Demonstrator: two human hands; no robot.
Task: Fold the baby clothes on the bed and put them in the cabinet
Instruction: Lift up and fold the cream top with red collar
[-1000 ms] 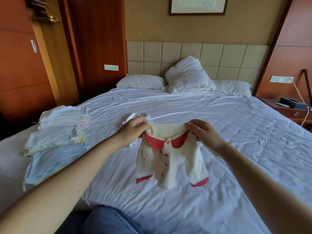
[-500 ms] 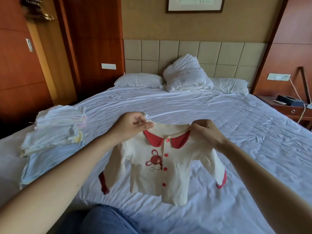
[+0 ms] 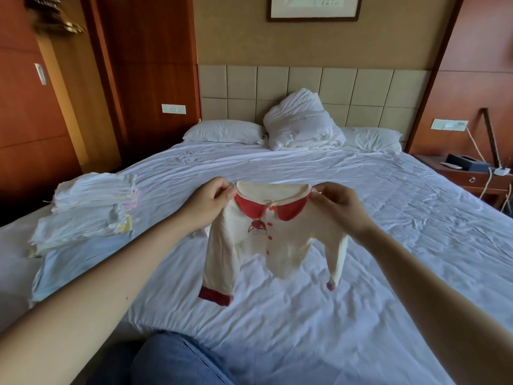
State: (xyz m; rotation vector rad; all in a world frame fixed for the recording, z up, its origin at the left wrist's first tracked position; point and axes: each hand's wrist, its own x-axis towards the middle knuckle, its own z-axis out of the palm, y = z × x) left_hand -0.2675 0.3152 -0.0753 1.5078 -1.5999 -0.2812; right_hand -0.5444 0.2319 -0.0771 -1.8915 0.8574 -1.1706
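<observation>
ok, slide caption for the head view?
Both hands, left and right, hold a cream baby top by its shoulders above the bed.

A hotel-style bedroom is indicated by the wide bed (image 3: 361, 218) dressed in white sheets, the padded headboard (image 3: 305, 87), pillows (image 3: 224, 132), wood-panelled walls (image 3: 150, 65), a framed picture (image 3: 313, 6) and a bedside table (image 3: 472, 176) carrying small items.

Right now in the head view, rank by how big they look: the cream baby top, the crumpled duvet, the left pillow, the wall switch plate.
1. Cream baby top, though it is nearest the camera
2. Crumpled duvet
3. Left pillow
4. Wall switch plate
</observation>
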